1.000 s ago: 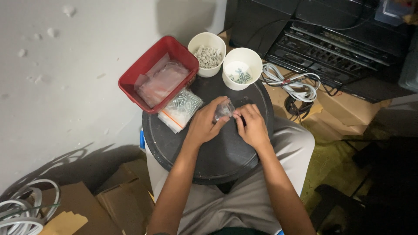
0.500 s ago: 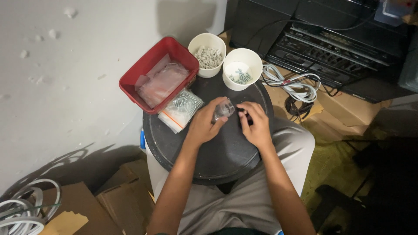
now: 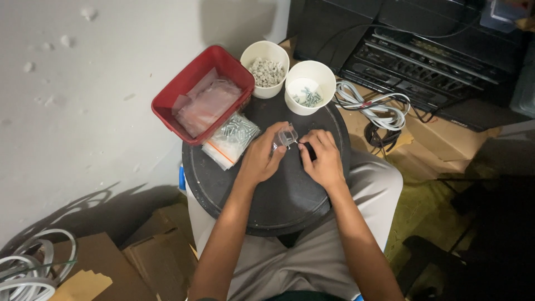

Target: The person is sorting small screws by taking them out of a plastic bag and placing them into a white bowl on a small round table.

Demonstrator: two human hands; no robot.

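My left hand [image 3: 261, 158] holds a small clear plastic bag [image 3: 286, 135] above a round black tray [image 3: 278, 206] that rests on my lap. My right hand [image 3: 321, 158] is right beside it, fingertips pinched at the bag's edge, holding something too small to make out. A filled clear bag of screws [image 3: 231, 139] lies on the tray by my left hand. Behind stand two white cups: one [image 3: 266, 68] with pale small parts, one [image 3: 310, 86] with a few screws.
A red tray [image 3: 192, 92] with empty clear bags sits at the back left against the grey wall. White cable coils [image 3: 373, 106] and black electronic equipment [image 3: 423, 61] lie to the right. Cardboard boxes [image 3: 134, 262] and more cables are on the floor at the lower left.
Both hands stayed together over the tray. The small bag has lifted slightly and my right fingers have shifted to its edge.
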